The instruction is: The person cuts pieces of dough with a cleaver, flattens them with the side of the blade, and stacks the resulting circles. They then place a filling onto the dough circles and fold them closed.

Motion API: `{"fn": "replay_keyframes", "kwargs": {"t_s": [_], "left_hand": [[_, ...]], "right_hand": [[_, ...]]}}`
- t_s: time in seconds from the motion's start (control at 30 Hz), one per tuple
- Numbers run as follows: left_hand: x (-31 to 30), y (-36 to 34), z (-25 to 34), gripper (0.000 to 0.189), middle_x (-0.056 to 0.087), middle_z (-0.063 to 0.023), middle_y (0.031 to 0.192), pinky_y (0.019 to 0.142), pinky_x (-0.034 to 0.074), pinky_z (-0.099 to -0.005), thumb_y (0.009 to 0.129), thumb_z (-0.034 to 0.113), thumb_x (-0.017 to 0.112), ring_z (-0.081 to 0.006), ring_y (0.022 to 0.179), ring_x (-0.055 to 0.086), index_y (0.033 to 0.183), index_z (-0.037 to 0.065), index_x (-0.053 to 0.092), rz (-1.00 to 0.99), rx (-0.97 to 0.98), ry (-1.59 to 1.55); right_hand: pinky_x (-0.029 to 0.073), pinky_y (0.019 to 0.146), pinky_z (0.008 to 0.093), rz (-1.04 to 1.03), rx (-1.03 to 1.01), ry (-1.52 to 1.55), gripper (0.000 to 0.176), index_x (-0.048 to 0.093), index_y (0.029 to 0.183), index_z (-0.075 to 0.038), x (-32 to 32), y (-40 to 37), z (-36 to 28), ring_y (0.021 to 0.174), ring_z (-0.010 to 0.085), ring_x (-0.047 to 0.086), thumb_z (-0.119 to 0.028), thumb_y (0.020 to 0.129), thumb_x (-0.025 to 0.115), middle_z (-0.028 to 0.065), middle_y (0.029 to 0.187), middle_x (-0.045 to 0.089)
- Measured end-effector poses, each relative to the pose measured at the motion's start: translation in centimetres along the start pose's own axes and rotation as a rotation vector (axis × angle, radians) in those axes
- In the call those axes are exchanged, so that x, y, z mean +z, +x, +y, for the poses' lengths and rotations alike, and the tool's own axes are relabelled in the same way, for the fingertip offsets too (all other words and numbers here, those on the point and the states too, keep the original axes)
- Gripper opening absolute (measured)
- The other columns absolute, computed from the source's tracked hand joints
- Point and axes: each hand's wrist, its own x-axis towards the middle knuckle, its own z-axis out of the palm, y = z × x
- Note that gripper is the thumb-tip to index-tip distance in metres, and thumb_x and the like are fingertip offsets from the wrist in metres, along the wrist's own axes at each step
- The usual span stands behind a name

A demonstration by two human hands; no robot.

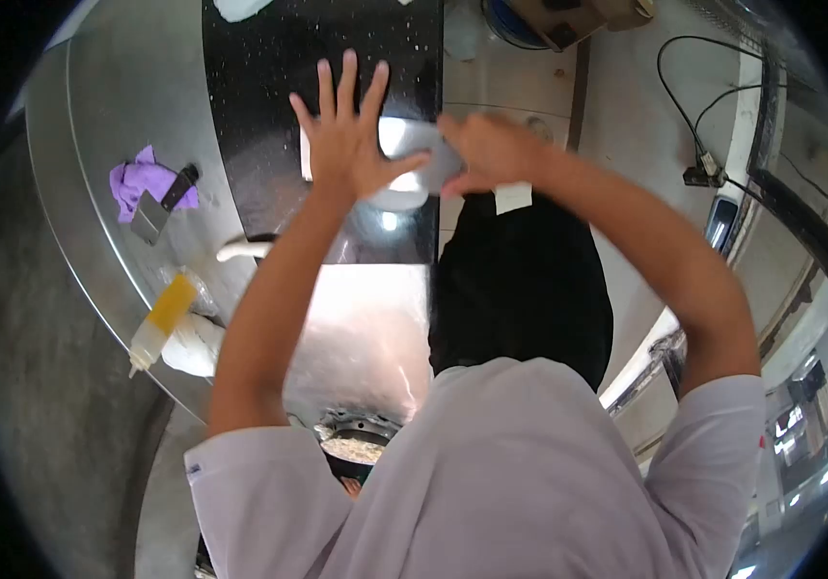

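My left hand (344, 150) is open, fingers spread wide, over a shiny silver metal piece (409, 140) on the black speckled counter (259, 106). Its thumb reaches across the metal surface. My right hand (491, 150), slightly blurred, is closed on the right end of that metal piece, at the counter's edge. Much of the piece lies under my hands, so its exact kind cannot be made out. A pale edge (306, 154) shows just left of my left hand.
On the steel surface at left lie a purple cloth (134, 183), a black-handled scraper (153, 217), a squeeze bottle (165, 314) with yellow liquid, and a white bundle (192, 345). Nearer me is a pan (356, 449) with pale contents. Cables (660, 72) run at right.
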Motion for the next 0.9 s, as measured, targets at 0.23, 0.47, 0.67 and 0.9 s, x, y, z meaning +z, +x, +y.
{"fn": "replay_keyframes", "kwargs": {"t_s": [0.23, 0.47, 0.67, 0.9], "left_hand": [[-2.5, 3.8, -0.4, 0.108, 0.027, -0.013, 0.167, 0.109, 0.017, -0.0796, 0.076, 0.079, 0.064, -0.041, 0.153, 0.023, 0.162, 0.022, 0.032, 0.08, 0.001, 0.096], [-2.7, 4.0, 0.0, 0.118, 0.02, -0.0188, 0.168, 0.115, 0.013, -0.0776, 0.068, 0.076, 0.071, -0.0467, 0.154, 0.015, 0.163, 0.021, 0.027, -0.131, 0.052, 0.165], [-2.5, 8.0, -1.5, 0.107, 0.014, -0.0202, 0.17, 0.118, 0.007, -0.0746, 0.078, 0.068, 0.068, -0.0451, 0.156, 0.009, 0.163, 0.017, 0.026, 0.109, -0.006, 0.332], [-4.3, 1.1, -2.3, 0.072, 0.046, -0.0113, 0.154, 0.117, 0.032, -0.0487, 0.096, 0.03, 0.066, -0.0283, 0.141, 0.044, 0.159, 0.02, 0.034, -0.18, 0.543, 0.02]], "right_hand": [[0.055, 0.077, 0.0507, 0.049, 0.057, -0.034, 0.077, 0.05, 0.108, 0.003, -2.7, 1.9, -0.9, 0.085, 0.0472, 0.069, -0.051, 0.069, 0.089, 0.0273, 0.082, 0.067], [0.053, 0.077, 0.0542, 0.149, 0.084, -0.009, 0.083, 0.053, 0.117, 0.007, 0.1, 0.8, -0.3, 0.083, 0.0489, 0.067, -0.054, 0.071, 0.087, 0.027, 0.084, 0.068], [0.054, 0.074, 0.0489, 0.256, 0.041, -0.102, 0.069, 0.057, 0.115, 0.005, -4.7, 4.7, 2.1, 0.081, 0.0427, 0.069, -0.047, 0.079, 0.083, 0.026, 0.092, 0.069], [0.054, 0.074, 0.0451, 0.567, -0.006, 0.082, 0.052, 0.059, 0.116, 0.004, -3.0, 3.3, 1.5, 0.081, 0.037, 0.071, -0.033, 0.086, 0.08, 0.0237, 0.101, 0.071]]}}
